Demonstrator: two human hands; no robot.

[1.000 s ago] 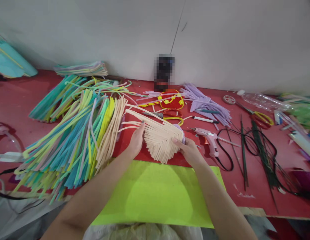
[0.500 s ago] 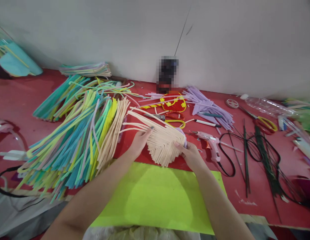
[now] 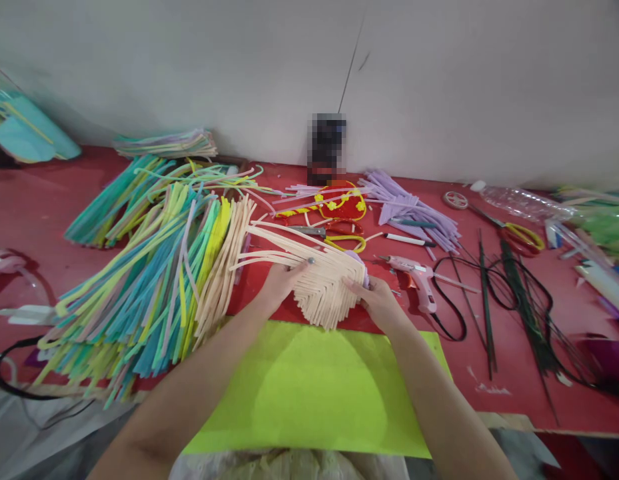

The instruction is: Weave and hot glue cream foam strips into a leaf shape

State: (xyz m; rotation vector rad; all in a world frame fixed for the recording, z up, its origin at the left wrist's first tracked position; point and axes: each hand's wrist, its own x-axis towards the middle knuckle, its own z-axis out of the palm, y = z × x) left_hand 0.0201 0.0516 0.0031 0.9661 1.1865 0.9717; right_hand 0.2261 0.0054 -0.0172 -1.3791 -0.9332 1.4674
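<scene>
A cream piece made of pipe cleaners (image 3: 325, 288), laid in a chevron pattern, is held between both hands above the red table. My left hand (image 3: 285, 280) pinches its left side, thumb on top, where several loose cream ends stick out leftward. On the right edge my right hand (image 3: 378, 299) grips the piece, thumb over the front and fingers behind. A bit of lilac shows behind its upper right corner. Just beyond it lie scissors with red and yellow handles (image 3: 345, 241). A pink glue gun (image 3: 420, 280) rests right of my right hand.
Loose pipe cleaners in many colours (image 3: 159, 287) cover the left. Lilac pipe cleaners (image 3: 414, 210) lie at the back, near a red piece with yellow flowers (image 3: 342, 202). A second pair of scissors (image 3: 524, 235), dark stems (image 3: 526, 307) and a plastic bottle (image 3: 524, 202) are right. A lime-green sheet (image 3: 314, 393) lies in front.
The view has shifted slightly, so the table's things sit a little further left. Both hands keep their hold on the cream piece, which is barely changed in pose.
</scene>
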